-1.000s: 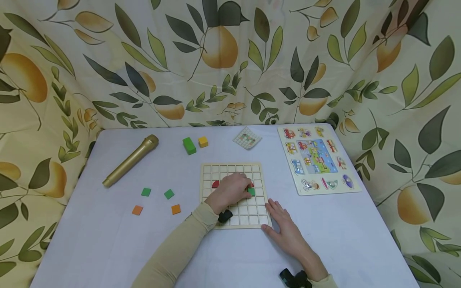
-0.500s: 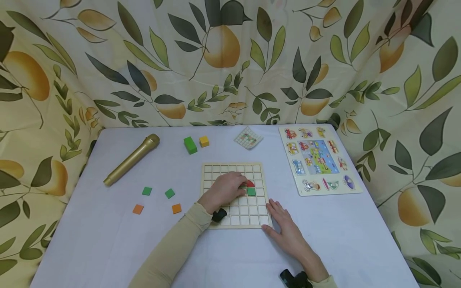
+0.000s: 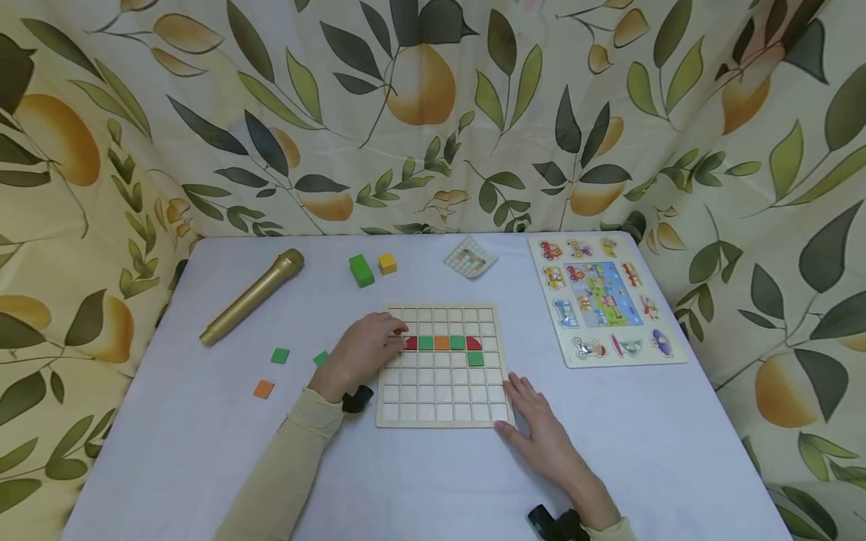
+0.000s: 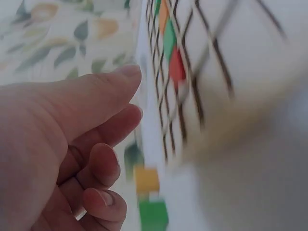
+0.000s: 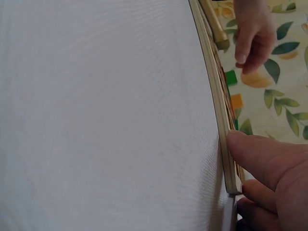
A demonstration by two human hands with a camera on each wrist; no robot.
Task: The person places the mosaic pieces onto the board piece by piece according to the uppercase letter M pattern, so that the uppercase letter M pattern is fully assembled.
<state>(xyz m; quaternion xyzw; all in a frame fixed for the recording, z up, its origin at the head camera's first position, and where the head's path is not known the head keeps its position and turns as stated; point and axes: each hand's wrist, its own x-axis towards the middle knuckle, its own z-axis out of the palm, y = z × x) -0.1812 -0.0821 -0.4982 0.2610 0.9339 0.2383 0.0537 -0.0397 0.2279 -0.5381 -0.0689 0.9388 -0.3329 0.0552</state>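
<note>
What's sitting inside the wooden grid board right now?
The wooden grid board holds a row of tiles: red, green, orange, green, red, with another green tile below. The left hand covers its left edge.

- We see the head view evenly and softly lit; the white table (image 3: 203,451) carries only faint shadows, the clearest just under the left hand (image 3: 365,353).
- No glare shows on that table, and the leaf-print curtain (image 3: 433,113) behind it bows at the frame's edges.
- The left wrist view is dim and smeared: the wooden grid board (image 4: 216,72) is blurred, the thumb nearer the lens sharper.
- The right wrist view is bright; things beyond the board's edge are soft.
</note>
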